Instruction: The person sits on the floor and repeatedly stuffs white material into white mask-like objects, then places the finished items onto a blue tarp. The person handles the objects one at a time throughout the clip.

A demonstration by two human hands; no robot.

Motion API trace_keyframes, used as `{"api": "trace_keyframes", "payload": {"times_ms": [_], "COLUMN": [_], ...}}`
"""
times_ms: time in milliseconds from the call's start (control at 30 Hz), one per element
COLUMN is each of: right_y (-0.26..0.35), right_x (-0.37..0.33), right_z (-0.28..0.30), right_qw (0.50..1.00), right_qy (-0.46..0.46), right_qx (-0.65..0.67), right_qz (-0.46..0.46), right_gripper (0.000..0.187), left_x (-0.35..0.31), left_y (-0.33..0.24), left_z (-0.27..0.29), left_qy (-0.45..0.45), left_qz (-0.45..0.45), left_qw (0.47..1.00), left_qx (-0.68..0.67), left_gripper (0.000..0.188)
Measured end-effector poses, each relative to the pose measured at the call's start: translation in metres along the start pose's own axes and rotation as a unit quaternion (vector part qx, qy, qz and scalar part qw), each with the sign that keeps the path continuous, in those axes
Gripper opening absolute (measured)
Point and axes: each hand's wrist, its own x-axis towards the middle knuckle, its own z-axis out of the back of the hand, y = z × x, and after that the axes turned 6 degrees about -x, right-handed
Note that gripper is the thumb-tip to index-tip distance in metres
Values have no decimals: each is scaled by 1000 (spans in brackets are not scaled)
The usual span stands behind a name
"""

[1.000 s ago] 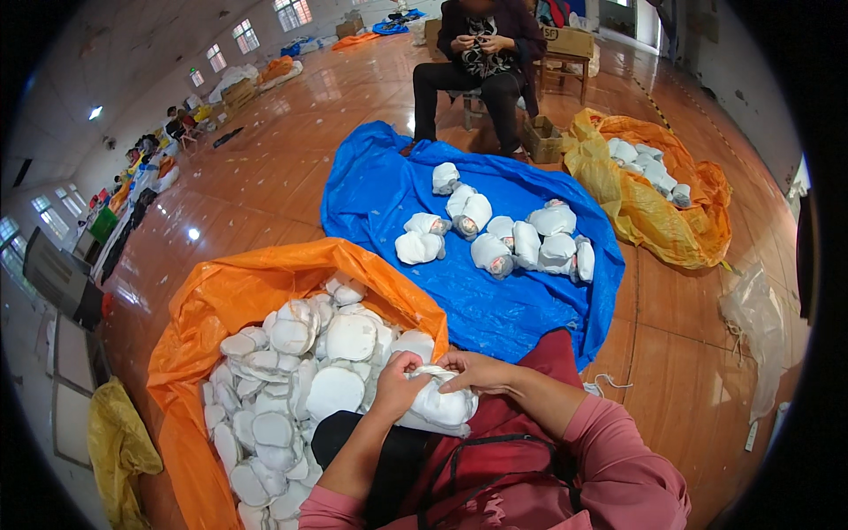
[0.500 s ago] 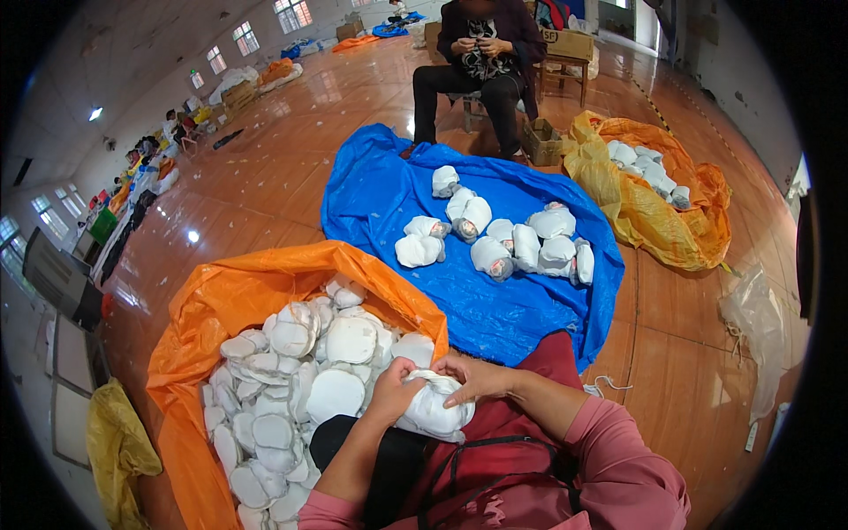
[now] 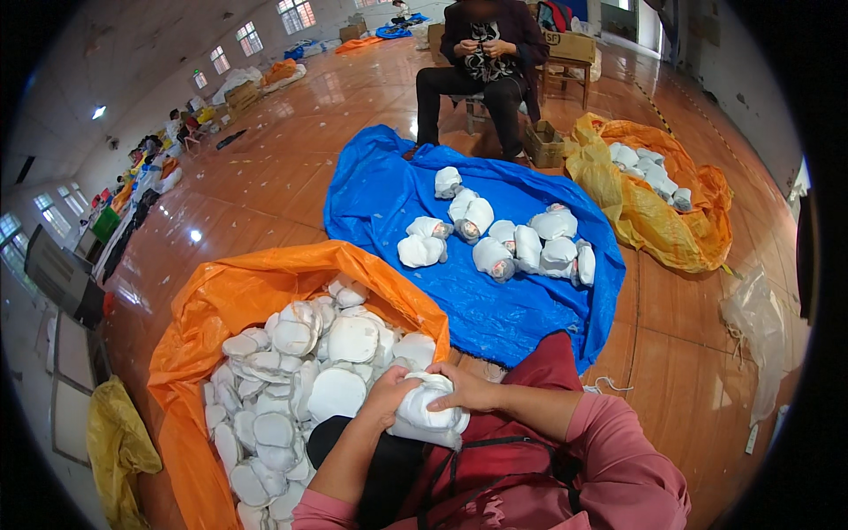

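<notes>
Over my lap, both hands grip a soft white cloth bundle (image 3: 430,415) that looks like a bagged stack of pads. My left hand (image 3: 389,396) is closed on its left side, and my right hand (image 3: 464,389) is closed over its top and right side. Just left of my lap, an orange woven sack (image 3: 256,265) lies spread open, full of loose white rounded pads (image 3: 336,395). Ahead of my knees is a blue sheet (image 3: 495,309) with several white bundles (image 3: 471,214) on it, some showing a grey end and a small printed patch.
A yellow-orange sack (image 3: 609,225) with more white bundles stands at the far right. Beyond the blue sheet a person (image 3: 481,62) sits on a stool beside a small cardboard box (image 3: 545,141). A clear plastic bag (image 3: 757,327) lies at right; a yellow sack (image 3: 122,442) is at far left.
My hands have turned and squeezed the white bundle, which now looks more upright and compact. My right hand has shifted slightly left and down over it. The sacks and sheet stay put.
</notes>
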Motion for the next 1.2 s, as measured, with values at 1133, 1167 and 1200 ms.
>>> {"api": "trace_keyframes", "payload": {"times_ms": [1133, 1167, 1200], "right_y": [-14, -15, -15], "right_x": [35, 35, 34], "right_z": [21, 18, 19], "right_qw": [883, 883, 871], "right_qy": [-110, -112, -91], "right_qx": [456, 456, 483], "right_qz": [-6, -5, -21], "right_gripper": [36, 36, 36], "left_x": [-9, -9, -8], "left_y": [-23, -21, -18], "left_z": [-37, -37, -38], "left_qy": [127, 124, 121], "left_qz": [-169, -178, -188], "left_qw": [949, 952, 954], "left_qx": [-235, -217, -199], "left_gripper": [58, 59, 59]}}
